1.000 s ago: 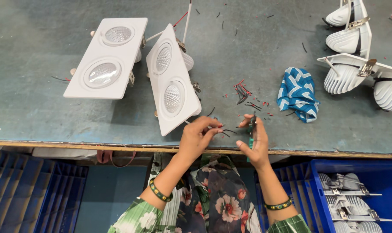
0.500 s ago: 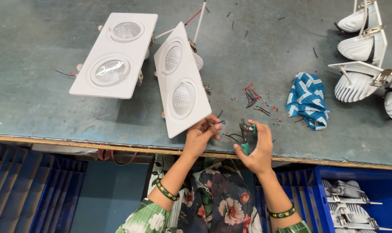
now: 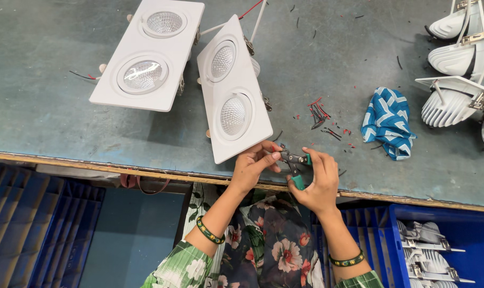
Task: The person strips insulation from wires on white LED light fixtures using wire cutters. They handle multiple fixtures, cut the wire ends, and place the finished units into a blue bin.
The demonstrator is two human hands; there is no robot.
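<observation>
Green-handled pliers point(image 3: 297, 162) beside twin-lamp fixture point(image 3: 232, 89)

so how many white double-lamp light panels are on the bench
2. One white panel lies flat at the upper left; the second panel sits just right of it, tilted, its near corner by the left hand. None seem hidden.

No labels, signs or screens are in your view. The only containers are blue plastic bins below the table edge. One bin point(image 3: 444, 224) sits just right of your right hand point(image 3: 319, 184) and holds white lamp housings point(image 3: 431, 256). More blue bins point(image 3: 34, 224) sit well to the left of your left hand point(image 3: 252, 168).
</observation>
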